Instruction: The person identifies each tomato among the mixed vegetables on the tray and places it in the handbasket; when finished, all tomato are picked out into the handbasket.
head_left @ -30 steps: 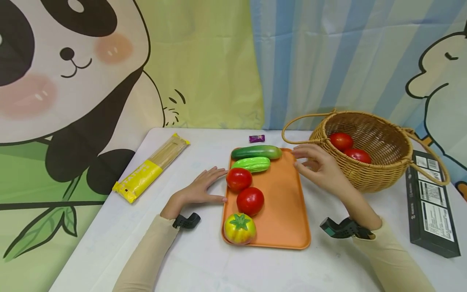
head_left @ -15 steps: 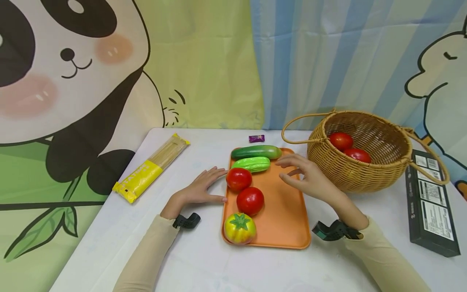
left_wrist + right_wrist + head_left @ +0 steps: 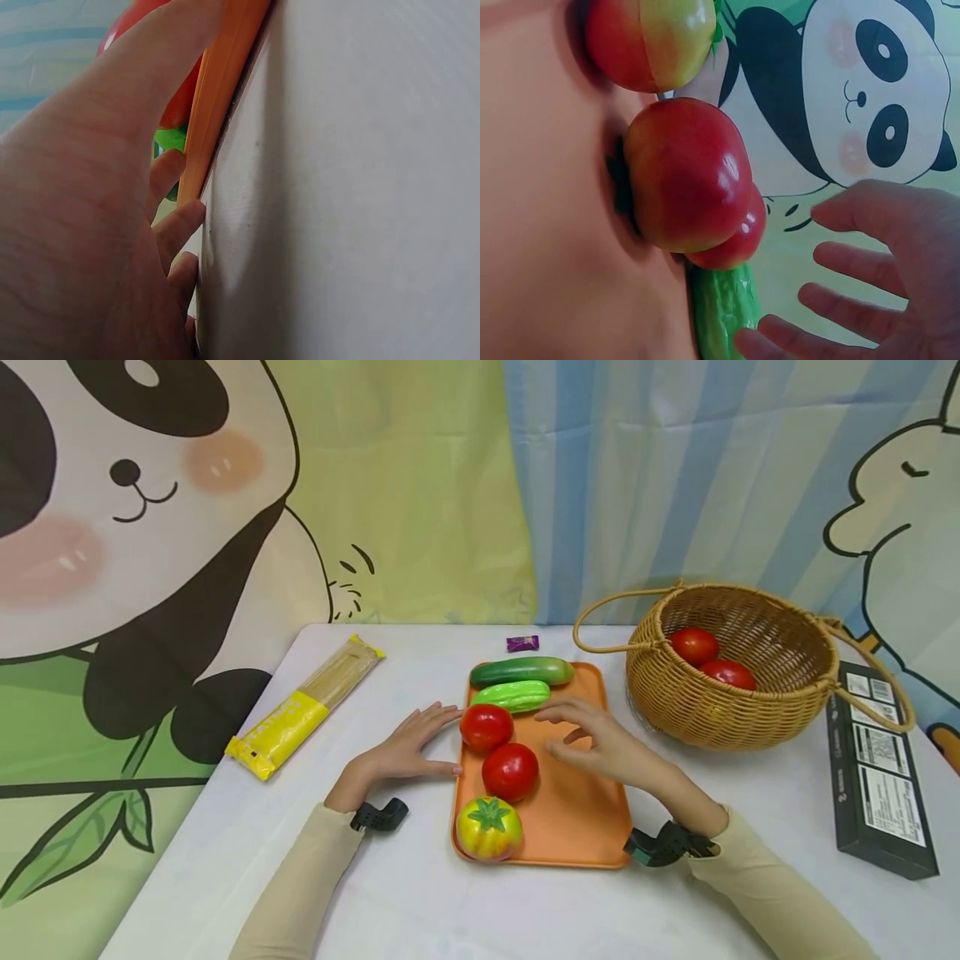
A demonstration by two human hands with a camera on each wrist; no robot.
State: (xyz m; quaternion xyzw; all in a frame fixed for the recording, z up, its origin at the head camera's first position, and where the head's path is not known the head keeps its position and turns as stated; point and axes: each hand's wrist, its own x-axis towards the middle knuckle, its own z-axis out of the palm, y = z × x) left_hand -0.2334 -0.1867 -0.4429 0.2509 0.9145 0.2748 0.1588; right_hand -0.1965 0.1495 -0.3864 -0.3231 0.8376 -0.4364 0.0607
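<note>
An orange tray [image 3: 577,827] bears two red tomatoes [image 3: 511,772], a yellow-green tomato [image 3: 490,829] with a green leafy top, a light green cucumber [image 3: 512,696] and a darker green one [image 3: 522,671]. At the tray's left edge lies my left hand [image 3: 401,750], fingers spread, thumb tip right at the rim. My right hand [image 3: 600,745] hovers over the tray just right of the tomatoes, its fingers loosely bent with nothing between them. In the right wrist view, the fingers [image 3: 855,307] face the nearer red tomato [image 3: 690,176] across a gap.
A wicker basket [image 3: 727,722] with two red tomatoes [image 3: 693,646] inside stands at the back right. Beside it lies a black box [image 3: 881,768] with white labels. A yellow noodle packet [image 3: 303,710] is on the left, and a small purple wrapped sweet [image 3: 522,643] behind the tray.
My right hand has moved left and slightly down, from beside the basket to over the tray near the tomatoes. My left hand has stayed at the tray's edge.
</note>
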